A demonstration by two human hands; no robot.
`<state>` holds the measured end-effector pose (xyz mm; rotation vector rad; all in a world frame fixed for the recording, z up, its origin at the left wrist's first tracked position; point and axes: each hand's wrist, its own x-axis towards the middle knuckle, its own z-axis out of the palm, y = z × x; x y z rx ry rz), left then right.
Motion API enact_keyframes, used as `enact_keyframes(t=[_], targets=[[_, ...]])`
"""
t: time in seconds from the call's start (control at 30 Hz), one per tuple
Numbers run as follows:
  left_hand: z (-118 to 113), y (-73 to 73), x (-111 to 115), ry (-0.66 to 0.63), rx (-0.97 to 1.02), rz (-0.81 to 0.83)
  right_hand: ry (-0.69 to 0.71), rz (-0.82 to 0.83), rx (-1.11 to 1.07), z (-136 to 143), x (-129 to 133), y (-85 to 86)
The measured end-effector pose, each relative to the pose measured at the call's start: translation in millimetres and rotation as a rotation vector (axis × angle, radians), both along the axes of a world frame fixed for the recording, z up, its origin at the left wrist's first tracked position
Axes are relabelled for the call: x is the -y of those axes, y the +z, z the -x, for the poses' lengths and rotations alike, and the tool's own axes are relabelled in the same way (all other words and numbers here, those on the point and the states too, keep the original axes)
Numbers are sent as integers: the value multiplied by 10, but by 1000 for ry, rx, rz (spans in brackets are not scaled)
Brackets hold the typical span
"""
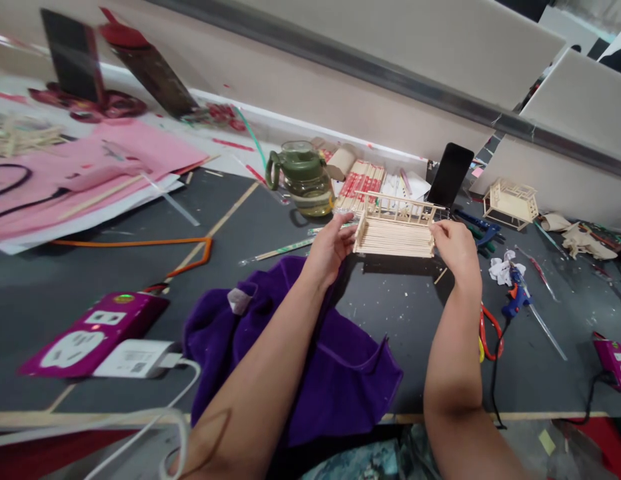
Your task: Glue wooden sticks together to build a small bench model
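Between my two hands is a small model bench (396, 237) built from thin wooden sticks, with a slatted seat and a railing along its far side. It is raised a little over the dark tabletop. My left hand (331, 248) grips its left end, the thumb near the top edge. My right hand (454, 244) pinches its right end, with the fingertips partly hidden. A purple cloth (357, 363) lies under my left forearm. Just beyond the bench are bundled sticks (361, 181) with red wrapping.
A green-lidded glass jug (307, 183) stands behind my left hand; a phone (451, 175) leans upright beyond my right. On the right lie a blue glue gun (515, 303), red-handled scissors (491, 331) and another stick model (511, 203). A purple power strip (97, 333) sits on the left.
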<state>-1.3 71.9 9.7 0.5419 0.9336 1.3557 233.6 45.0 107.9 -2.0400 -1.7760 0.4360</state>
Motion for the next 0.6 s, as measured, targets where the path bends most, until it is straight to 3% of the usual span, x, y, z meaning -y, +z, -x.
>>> enact_keyframes(t=[0.23,0.6], targets=[[-57,-57,0,-17,5,-44,-36,28,-9,-41,-50,-98],[-222,-139,5,-193,-211,-52,-60,151,-12,-210,-118,-318]])
